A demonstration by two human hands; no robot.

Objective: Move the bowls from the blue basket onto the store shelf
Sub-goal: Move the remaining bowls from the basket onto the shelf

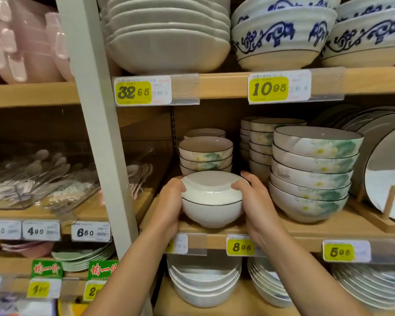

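A white bowl (212, 208) with a thin dark rim stands on the front of the wooden middle shelf (328, 226), with a second white bowl turned upside down on it like a lid. My left hand (169, 204) grips the pair's left side and my right hand (253, 199) grips the right side, thumbs curled over the top. Right behind stands a short stack of green-flowered bowls (205, 156). The blue basket is not in view.
A taller stack of larger flowered bowls (310, 174) stands close to my right hand. Plates lean in a wooden rack (388, 201) at far right. A grey shelf upright (103, 137) rises to the left. White bowls (203, 283) fill the shelf below; big bowls sit above.
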